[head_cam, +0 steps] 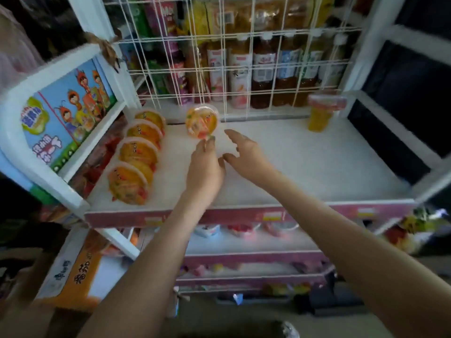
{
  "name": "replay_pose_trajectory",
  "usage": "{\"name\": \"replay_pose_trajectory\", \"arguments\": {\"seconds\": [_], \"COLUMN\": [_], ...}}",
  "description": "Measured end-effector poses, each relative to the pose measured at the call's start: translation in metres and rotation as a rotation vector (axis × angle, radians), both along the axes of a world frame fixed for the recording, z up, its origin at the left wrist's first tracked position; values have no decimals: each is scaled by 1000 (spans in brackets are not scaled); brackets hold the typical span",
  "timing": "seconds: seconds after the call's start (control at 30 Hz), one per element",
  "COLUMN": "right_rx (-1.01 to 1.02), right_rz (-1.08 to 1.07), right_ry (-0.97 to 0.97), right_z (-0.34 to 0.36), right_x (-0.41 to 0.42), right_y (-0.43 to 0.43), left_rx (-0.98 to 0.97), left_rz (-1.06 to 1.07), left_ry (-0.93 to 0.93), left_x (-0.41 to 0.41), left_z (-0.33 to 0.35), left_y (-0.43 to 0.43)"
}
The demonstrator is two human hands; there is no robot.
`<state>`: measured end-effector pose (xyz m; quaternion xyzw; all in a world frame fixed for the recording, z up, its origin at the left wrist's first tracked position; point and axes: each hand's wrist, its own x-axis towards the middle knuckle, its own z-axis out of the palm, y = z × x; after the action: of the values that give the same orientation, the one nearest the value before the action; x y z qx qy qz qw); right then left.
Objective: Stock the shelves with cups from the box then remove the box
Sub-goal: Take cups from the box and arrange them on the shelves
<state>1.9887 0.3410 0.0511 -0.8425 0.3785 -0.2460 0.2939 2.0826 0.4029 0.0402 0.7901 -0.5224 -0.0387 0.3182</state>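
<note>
Pinching the near rim of an orange-lidded cup (202,121) between the fingertips (208,142) of the left hand (205,167), with the cup tipped up so its lid faces the camera; hard to tell through the blur whether touching the white shelf (305,167) beneath or just clear of it. Just right of that, reaching forward with the right hand (244,152), fingers spread and relaxed, gripping nothing, thumb close to the left hand's knuckles. Further left on the same shelf, lined up near to far along the left edge, four more cups (136,154) of the same kind, overlapping one another and leaning back. At the far right corner, standing upright and well apart from both hands, a tall yellow cup (319,115) with a pink lid. Behind the shelf, fenced off by a white wire grid (244,36), a row of bottles (263,76). Down at the near left, below shelf level, an orange and white box (78,272) with printed characters. Beneath, on the lower shelves (244,242), small tubs too smeared to identify
</note>
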Motion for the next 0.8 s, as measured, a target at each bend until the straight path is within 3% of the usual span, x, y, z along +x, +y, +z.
{"name": "replay_pose_trajectory", "arguments": {"seconds": [0.23, 0.4, 0.53, 0.63, 0.8], "right_rx": [-110, -156, 70, 237, 533], "right_rz": [-126, -187, -234, -304, -403], "right_ry": [-90, -147, -81, -27, 162], "right_z": [-31, -71, -149, -238, -389], "right_x": [-65, -102, -131, -159, -211], "right_y": [117, 173, 201, 225, 275], "left_rx": [-232, -305, -124, 60, 580], "left_rz": [-336, -403, -358, -355, -242], "left_ry": [35, 89, 186, 149, 165], "left_x": [-68, -107, -119, -120, -118], "left_z": [-35, -89, -170, -249, -379], "left_y": [101, 151, 191, 224, 283]}}
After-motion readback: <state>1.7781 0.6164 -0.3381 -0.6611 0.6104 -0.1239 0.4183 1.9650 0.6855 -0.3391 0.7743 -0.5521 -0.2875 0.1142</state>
